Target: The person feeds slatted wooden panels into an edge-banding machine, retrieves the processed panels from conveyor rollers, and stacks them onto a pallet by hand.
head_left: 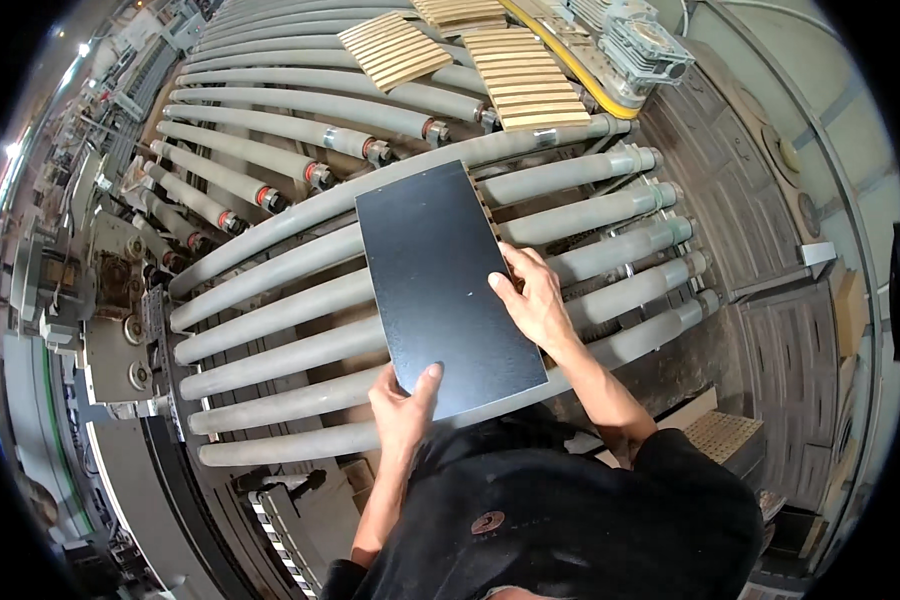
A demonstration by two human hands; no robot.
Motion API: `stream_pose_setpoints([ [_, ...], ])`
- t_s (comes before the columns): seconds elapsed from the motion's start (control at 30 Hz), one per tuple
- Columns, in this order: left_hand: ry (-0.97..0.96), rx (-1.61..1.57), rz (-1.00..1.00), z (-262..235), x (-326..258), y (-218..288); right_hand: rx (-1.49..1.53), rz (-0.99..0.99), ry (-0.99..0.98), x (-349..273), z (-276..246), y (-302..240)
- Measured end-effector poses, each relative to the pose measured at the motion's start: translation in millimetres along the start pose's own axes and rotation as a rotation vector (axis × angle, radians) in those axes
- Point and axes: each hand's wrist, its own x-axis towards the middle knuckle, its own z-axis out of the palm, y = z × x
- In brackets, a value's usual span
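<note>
A dark rectangular panel [448, 285] with a smooth, faintly shiny face lies tilted over the grey conveyor rollers, in front of my body. My left hand [403, 408] grips its near left corner, thumb on top and fingers hidden underneath. On the right long edge, my right hand [532, 297] holds the panel with the thumb over its face and the fingers along the side. Small notches show on that edge near the far right corner. Whether the panel rests on the rollers or is lifted off them, I cannot tell.
Grey rollers [270, 352] run crosswise beneath the panel. Beyond them, more rollers [300, 100] fan away. Slatted wooden pieces [525, 80] lie at the far side, beside a yellow-edged guard [580, 75] and a motor [630, 45]. A perforated block [725, 432] sits at the lower right.
</note>
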Motion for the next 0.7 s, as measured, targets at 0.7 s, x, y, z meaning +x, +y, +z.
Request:
stream_pose_setpoints([
  [0.7, -0.183, 0.680, 0.353, -12, -18, -11, -0.480, -0.011, -0.699, -62, -80, -6],
])
